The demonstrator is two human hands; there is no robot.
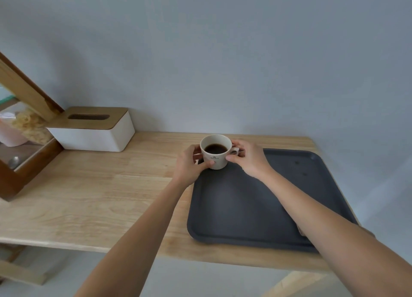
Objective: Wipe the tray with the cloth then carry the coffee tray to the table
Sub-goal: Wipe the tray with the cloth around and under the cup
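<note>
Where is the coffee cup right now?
In the head view, the coffee cup sits at the far left corner of the dark tray, held between the left hand and right hand, right of the tissue box.

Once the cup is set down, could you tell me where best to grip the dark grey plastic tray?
Probably by the two short raised rims of the dark grey plastic tray, one hand from each side. The white ceramic coffee cup sits at its far left corner, so keep it level.

dark grey tray (256, 207), white cup (219, 160)
</note>
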